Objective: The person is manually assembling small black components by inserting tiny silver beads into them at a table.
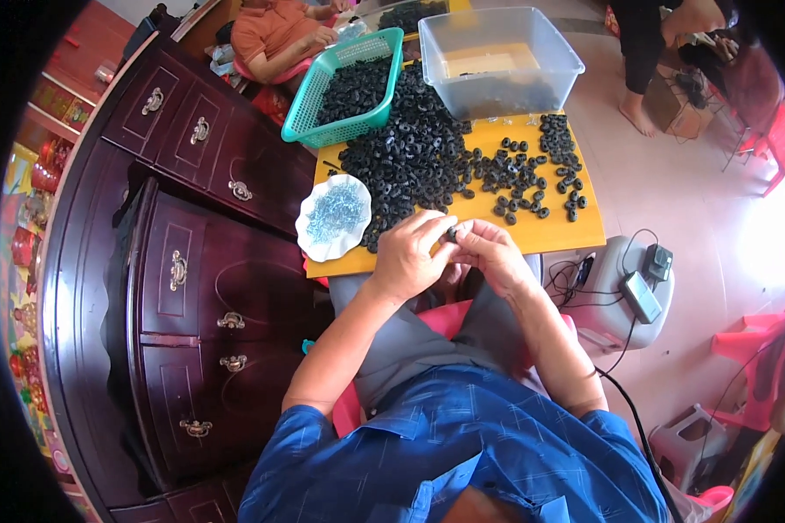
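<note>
My left hand [410, 255] and my right hand [494, 253] meet over the near edge of the yellow table [576, 228]. Both are closed, with fingertips pinching a small black round part [452, 234] between them; much of it is covered by the fingers. Just beyond lies a big heap of loose black parts [406, 157]. Smaller black rings [542, 212] are scattered to the right of it. Left of my left hand stands a white wavy-edged dish [310, 247] filled with tiny shiny silvery pieces [337, 211], too small to name.
A green plastic basket [298, 131] of black parts stands at the table's far left, a clear plastic bin [497, 96] at the far right. Dark wooden drawers [209, 183] rise on the left. Cables and a grey case [615, 301] sit at right. Two other people are nearby.
</note>
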A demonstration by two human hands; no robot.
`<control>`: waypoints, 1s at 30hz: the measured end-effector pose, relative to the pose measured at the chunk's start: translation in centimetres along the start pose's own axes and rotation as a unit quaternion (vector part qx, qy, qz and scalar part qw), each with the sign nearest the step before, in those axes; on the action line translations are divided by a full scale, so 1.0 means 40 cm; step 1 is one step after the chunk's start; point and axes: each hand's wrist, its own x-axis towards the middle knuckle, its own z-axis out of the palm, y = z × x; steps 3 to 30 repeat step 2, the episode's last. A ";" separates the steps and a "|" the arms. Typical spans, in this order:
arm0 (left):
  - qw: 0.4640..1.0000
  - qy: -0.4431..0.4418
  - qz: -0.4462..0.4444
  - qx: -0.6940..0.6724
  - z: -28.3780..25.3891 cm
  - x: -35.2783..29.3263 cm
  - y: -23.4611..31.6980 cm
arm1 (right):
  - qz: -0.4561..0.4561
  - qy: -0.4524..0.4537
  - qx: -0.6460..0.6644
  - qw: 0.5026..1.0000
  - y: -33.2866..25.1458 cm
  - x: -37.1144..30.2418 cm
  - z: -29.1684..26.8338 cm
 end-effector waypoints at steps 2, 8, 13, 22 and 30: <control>0.997 -0.045 -0.044 -0.048 -0.018 0.004 0.002 | 0.006 -0.007 -0.021 1.000 0.006 0.007 -0.011; 0.997 -0.045 -0.044 -0.048 -0.018 0.004 0.002 | 0.006 -0.007 -0.021 1.000 0.006 0.007 -0.011; 0.997 -0.045 -0.044 -0.048 -0.018 0.004 0.002 | 0.006 -0.007 -0.021 1.000 0.006 0.007 -0.011; 0.997 -0.045 -0.044 -0.048 -0.018 0.004 0.002 | 0.006 -0.007 -0.021 1.000 0.006 0.007 -0.011; 0.997 -0.045 -0.044 -0.048 -0.018 0.004 0.002 | 0.006 -0.007 -0.021 1.000 0.006 0.007 -0.011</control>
